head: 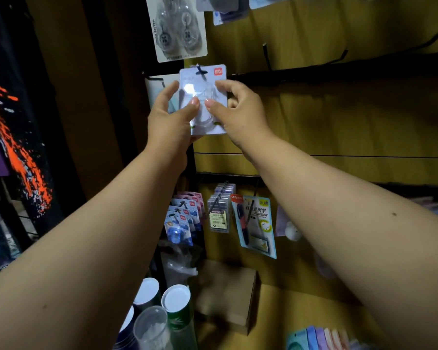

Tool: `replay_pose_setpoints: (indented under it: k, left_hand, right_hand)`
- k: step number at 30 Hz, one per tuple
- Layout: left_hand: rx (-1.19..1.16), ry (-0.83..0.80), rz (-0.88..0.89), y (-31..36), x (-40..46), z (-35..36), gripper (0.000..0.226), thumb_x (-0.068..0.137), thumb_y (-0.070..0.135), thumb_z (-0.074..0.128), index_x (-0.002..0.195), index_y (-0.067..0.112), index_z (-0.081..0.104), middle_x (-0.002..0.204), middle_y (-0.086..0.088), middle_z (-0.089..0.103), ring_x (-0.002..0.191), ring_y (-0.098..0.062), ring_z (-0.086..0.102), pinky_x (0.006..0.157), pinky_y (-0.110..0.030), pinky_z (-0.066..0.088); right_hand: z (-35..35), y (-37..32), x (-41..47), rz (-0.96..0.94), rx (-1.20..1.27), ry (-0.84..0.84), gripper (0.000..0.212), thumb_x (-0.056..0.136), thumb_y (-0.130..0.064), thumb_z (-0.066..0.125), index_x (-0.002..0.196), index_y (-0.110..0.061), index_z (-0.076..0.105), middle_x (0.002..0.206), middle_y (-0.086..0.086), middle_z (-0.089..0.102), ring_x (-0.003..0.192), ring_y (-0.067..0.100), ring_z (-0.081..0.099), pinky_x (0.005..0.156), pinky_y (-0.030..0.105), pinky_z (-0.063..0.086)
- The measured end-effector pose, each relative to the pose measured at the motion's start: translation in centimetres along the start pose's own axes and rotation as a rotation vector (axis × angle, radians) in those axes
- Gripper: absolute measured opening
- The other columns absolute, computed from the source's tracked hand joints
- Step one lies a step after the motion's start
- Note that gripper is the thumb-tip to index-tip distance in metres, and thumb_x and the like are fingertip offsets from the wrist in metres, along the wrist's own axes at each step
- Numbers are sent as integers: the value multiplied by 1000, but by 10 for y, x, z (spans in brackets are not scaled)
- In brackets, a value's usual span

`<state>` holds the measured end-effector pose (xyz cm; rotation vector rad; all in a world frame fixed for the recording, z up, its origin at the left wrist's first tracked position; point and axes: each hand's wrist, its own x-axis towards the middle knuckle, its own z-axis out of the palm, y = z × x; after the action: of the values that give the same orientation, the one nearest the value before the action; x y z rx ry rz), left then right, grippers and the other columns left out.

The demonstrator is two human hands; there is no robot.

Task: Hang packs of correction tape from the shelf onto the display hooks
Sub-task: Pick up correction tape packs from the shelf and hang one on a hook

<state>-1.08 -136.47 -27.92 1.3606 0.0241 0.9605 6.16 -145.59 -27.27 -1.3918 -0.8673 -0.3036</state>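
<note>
Head view: a pack [203, 99] is being threaded onto a hook [199, 69]; the hook tip already shows through the pack's hang slot. Next it likely needs pushing back along the hook, then letting go. The left hand [171, 117] and right hand [234, 109] each pinch a side edge, thumbs on the front, fingers partly curled.

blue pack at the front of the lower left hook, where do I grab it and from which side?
Pinch the blue pack by its flat card edges, beside the blister, coming from the front, the open end of its hook. It hangs as the frontmost of a stack, so only its face and edges are free. Slide it off toward you along the hook. The bulging blister probably gives a poorer hold than the card.
</note>
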Motion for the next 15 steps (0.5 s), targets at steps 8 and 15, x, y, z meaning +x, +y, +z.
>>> replay_pose_setpoints:
  k: [8,15]
  left_hand:
    - [323,-22,-55,-10,21,5,40,104,35,37,143,32,43,140,5,52,115,-20,59,68,-29,50]
    - [437,-149,-99,-18,30,6,65,89,64,29,148,36,35,147,4,47,119,-21,57,100,-48,45]
  right_hand:
    - [3,19,18,59,-166,-80,53,90,-11,62,141,-14,46,141,3,51,125,17,52,103,27,45]
    - [-1,27,25,132,-264,-159,57,97,-24,49,148,-35,27,149,2,40,118,27,54,66,22,44]
